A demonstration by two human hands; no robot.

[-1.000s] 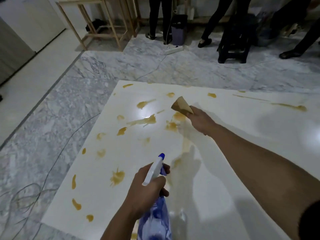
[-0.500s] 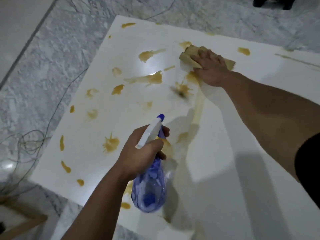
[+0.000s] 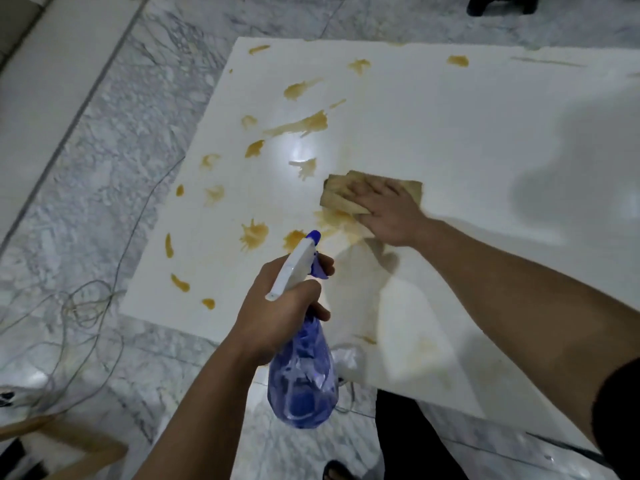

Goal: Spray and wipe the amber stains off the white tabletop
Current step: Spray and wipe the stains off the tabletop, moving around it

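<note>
Stains (image 3: 254, 233) dot the left half of the white tabletop (image 3: 467, 133). Right hand (image 3: 388, 216) lies flat, fingers spread, pressing a tan cloth (image 3: 337, 195) onto a smeared patch. Left hand (image 3: 277, 313) is wrapped around the blue spray bottle (image 3: 303, 379), held above the near edge.

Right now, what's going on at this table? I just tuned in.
A person is cleaning amber stains off a white tabletop. The right hand presses a tan cloth flat on the surface, over a smeared patch near the middle. The left hand holds a blue spray bottle above the near edge, nozzle aimed toward the stains. Many stains remain on the left side and along the far edge; the right side looks mostly clean.
</note>
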